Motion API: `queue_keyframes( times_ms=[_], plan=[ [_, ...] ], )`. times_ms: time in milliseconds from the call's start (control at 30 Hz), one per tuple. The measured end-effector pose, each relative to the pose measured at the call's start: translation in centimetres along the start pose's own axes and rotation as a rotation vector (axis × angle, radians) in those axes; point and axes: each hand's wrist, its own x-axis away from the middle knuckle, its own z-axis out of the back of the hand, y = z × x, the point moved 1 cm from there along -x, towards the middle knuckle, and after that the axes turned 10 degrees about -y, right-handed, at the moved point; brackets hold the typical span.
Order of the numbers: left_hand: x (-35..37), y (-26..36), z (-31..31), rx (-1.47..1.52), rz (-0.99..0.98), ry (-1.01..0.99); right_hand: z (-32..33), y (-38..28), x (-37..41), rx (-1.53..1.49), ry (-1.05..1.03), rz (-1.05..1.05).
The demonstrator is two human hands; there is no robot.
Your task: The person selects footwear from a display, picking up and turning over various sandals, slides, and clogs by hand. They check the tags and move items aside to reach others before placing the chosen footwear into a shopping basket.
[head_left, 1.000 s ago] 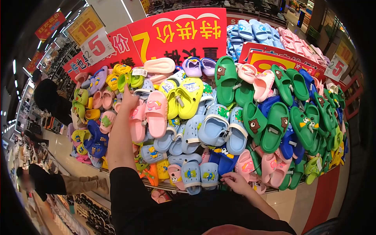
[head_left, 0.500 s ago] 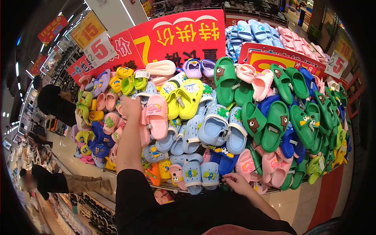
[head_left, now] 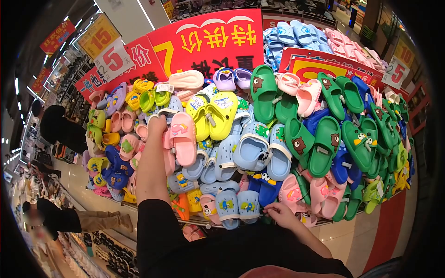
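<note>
My left hand reaches into a heap of children's shoes, between a light blue clog and pink slides. Its fingers look curled, but their tips are hidden, so what they grip does not show. Just to its upper right lies a pair of yellow-green clogs. At the near edge of the heap, my right hand rests with loosely bent fingers apart and nothing in them. Beside it are a dark blue slide and a pair of light blue clogs.
Green bear slides cover the heap's right side. Red price signs stand behind it, with light blue slippers and pink slippers beyond. At the left, a person in beige trousers stands in the aisle.
My left hand has shifted slightly to the right, closer to the light blue clog. The view has moved a little; my right hand stays by the near edge.
</note>
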Motion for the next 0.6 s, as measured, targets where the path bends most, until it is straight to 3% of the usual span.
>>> queue_keyframes(
  times_ms=[100, 167, 300, 367, 500, 600],
  plan=[
    [0.8, 0.3, 0.2, 0.139, -0.014, 0.001, 0.0, 0.3, -0.2, -0.011, 0.007, 0.011],
    [-1.0, -0.9, -0.6, -0.153, -0.219, 0.129, -0.1, 0.2, -0.2, -0.014, 0.007, 0.006],
    [8.2, 6.1, 1.8, -0.336, -0.132, 0.207, 0.1, 0.1, -0.2, 0.014, -0.005, 0.005],
    [12.2, 9.6, 2.0, -0.462, -0.42, 0.426, -0.1, 0.0, -0.2, 0.003, -0.001, 0.01],
    [14.6, 13.7, -2.6, -0.491, -0.44, 0.02, -0.5, -0.7, 0.2, -0.005, -0.001, 0.018],
    [15.0, 15.8, -5.1, -0.427, -0.374, -0.091, -0.6, 0.0, 0.7, -0.004, -0.009, 0.057]
  ],
)
